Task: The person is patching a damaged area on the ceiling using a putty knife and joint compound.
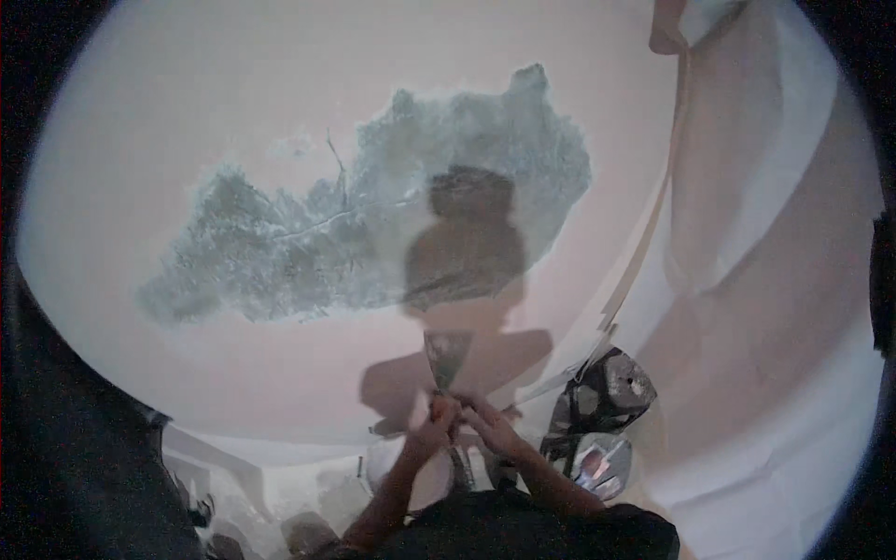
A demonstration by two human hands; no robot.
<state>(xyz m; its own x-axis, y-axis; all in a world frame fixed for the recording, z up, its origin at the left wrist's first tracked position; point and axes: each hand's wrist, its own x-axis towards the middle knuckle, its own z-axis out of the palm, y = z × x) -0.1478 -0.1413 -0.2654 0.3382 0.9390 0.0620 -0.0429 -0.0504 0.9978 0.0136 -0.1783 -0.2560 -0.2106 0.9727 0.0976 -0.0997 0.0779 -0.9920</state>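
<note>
A putty knife (448, 358) with a wide triangular blade points up toward the wall in front of my chest. My left hand (432, 422) is closed around its handle. My right hand (487, 427) meets the left from the other side, its fingers closed in at the base of the blade; the handle is hidden between the two. Beyond the blade stands a pale pink-white wall (271, 373) with a large ragged grey patch (308, 257), crossed by a thin crack. The shadow of my head and shoulders falls across the patch and the wall below it.
Pale sheeting (747, 215) hangs in folds along the right side. Beside my right forearm are a dark, stained container (623, 385) and a lighter one (602, 467) holding something I cannot make out. A round white shape (397, 467) lies below my left hand, partly covered by my arm.
</note>
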